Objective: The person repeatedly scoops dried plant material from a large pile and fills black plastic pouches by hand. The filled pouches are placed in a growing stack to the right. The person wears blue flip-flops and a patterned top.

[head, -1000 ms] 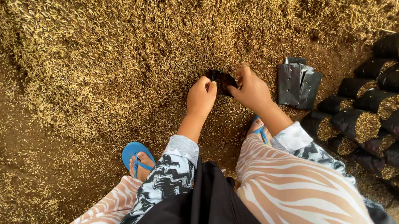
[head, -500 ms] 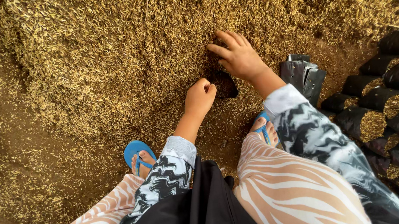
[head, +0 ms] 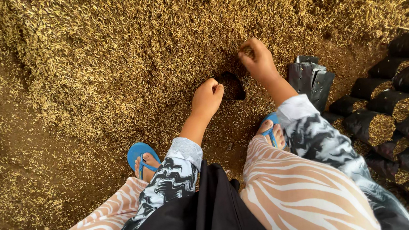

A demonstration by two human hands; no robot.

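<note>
A: Start at the left. What's the left hand [head: 206,97] doing?

B: It's closed on the rim of a small black bag [head: 233,85] that sits in the husk pile [head: 115,49], mouth up, just to its right. It holds that rim as it did a second ago.

A: And the right hand [head: 258,59]?

B: That one has moved. A second ago it was down at the bag's mouth beside the left. Half a second ago it was lifted with fingers spread over the pile. Now it's curled shut on a clump of husk, just above and right of the bag. So the two hands are apart, one on the bag, one on the loose husk.

A: What does that tell you?

B: I'd judge the bag is being filled by the handful, and this is a fresh scoop.

A: Further right?

B: Just right of the right hand stands a stack of flat black bags [head: 311,77], and beyond them rows of filled bags [head: 380,123] lying on their sides.

A: The ground?

B: Husk everywhere, heaped ahead of the hands, thinner over bare dirt to the left. Blue sandals [head: 141,157] below the hands.
</note>
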